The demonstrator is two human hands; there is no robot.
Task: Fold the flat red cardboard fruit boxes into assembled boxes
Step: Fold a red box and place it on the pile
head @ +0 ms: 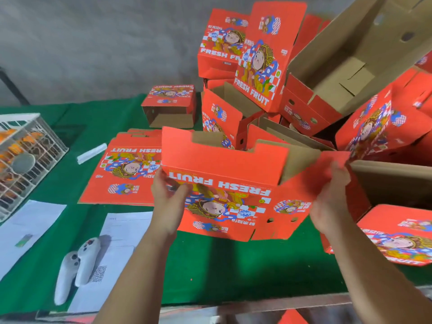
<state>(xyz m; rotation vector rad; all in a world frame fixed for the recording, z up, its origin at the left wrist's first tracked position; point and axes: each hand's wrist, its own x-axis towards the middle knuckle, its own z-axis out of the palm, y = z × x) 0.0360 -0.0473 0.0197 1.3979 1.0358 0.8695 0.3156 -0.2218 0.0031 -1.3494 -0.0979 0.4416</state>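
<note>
A red "FRESH FRUIT" cardboard box (224, 183) is raised above the green table (210, 272), partly opened into a sleeve with its brown inside showing. My left hand (168, 197) grips its left edge, thumb on the printed face. My right hand (332, 197) holds the right end flap, fingers curled round the flap's edge. A stack of flat red boxes (121, 174) lies on the table just behind and left of the held box.
Several assembled red boxes (261, 66) are piled at the back and right, one alone (169, 105) at the back centre. A white wire crate (25, 155) stands far left. Two white controllers (77, 267) and paper sheets (121, 235) lie front left. Another flat box (397, 232) lies right.
</note>
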